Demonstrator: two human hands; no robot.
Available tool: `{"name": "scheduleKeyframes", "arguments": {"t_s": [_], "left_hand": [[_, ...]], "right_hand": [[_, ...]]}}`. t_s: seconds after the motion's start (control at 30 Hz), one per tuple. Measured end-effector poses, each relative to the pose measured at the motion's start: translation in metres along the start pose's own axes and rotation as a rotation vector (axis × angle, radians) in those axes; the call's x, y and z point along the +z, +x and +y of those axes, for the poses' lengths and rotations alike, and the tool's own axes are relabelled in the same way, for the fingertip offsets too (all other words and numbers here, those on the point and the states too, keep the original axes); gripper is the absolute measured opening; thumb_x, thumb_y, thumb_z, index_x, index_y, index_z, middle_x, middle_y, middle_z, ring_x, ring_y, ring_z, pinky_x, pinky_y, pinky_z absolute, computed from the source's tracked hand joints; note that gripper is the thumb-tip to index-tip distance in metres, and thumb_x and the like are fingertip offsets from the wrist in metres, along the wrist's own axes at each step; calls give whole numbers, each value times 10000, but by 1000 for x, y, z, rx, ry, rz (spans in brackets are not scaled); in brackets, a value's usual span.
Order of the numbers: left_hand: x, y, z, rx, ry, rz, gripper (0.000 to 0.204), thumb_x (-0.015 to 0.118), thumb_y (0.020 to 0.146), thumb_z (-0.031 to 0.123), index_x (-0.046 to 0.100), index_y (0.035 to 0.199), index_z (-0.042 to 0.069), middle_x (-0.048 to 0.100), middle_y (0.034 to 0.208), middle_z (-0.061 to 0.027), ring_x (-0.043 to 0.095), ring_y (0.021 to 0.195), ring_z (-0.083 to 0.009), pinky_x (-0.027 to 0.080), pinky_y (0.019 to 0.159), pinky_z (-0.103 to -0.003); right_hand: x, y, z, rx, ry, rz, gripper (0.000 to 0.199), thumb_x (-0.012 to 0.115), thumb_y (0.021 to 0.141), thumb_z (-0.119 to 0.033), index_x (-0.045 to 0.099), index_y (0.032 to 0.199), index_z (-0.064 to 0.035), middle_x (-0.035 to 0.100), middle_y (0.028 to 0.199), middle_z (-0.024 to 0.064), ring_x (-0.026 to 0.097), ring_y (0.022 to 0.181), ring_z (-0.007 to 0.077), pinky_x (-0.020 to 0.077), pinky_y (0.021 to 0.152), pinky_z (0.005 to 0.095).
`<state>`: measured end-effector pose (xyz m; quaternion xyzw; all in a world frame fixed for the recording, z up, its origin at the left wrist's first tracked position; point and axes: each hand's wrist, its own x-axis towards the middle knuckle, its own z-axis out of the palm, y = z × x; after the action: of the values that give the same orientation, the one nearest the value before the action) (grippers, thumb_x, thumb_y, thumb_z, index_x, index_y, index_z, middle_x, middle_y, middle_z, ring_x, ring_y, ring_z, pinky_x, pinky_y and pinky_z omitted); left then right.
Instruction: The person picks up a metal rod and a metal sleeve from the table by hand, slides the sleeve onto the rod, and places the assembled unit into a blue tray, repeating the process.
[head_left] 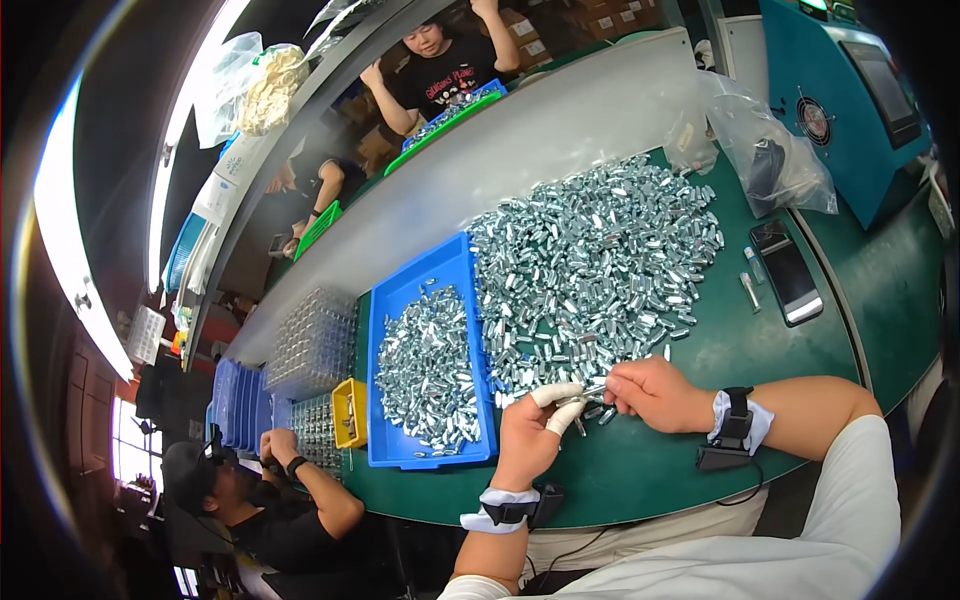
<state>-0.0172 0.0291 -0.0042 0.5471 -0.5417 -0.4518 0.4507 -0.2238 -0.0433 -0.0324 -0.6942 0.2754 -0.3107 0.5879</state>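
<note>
My left hand [528, 440] wears white finger covers on its thumb and a finger, and pinches a small silvery metal piece. Right up against it, my right hand [655, 394] is closed, its fingertips at that same piece; whatever lies inside its curled fingers is hidden. Both hands are at the near edge of a wide pile of small shiny metal pieces [600, 260] on the green table [640, 470]. To the left of the pile, a blue tray [432, 462] contains more such pieces.
A yellow bin [349, 412], clear stacked trays [310, 340] and blue bins [240, 405] stand left. At right are a phone [787, 272], two small tubes [750, 290], a plastic bag [770, 150] and a teal machine [850, 110]. Other people work at left and beyond the grey partition [560, 130].
</note>
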Motion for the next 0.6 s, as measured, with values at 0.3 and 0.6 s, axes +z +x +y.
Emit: {"name": "scheduleKeyframes", "arguments": {"t_s": [0.3,0.6], "left_hand": [[1,6,-8,77,218,-16,266,659,878,-56,651,1142,-31,701,1024,-122,674,908,-158,546,814,-268],[3,5,-3,-116,-52,-2,211,666,880,-37,617,1086,-27,708,968,-110,676,832,-146,541,714,-254]], "right_hand": [[-1,1,-1,-23,-33,3,276,483,1000,-177,640,847,-10,613,642,45,577,568,122,458,547,271],[-2,3,-6,3,-42,9,266,499,987,-157,640,818,-10,610,617,61,585,556,145,464,546,296]]}}
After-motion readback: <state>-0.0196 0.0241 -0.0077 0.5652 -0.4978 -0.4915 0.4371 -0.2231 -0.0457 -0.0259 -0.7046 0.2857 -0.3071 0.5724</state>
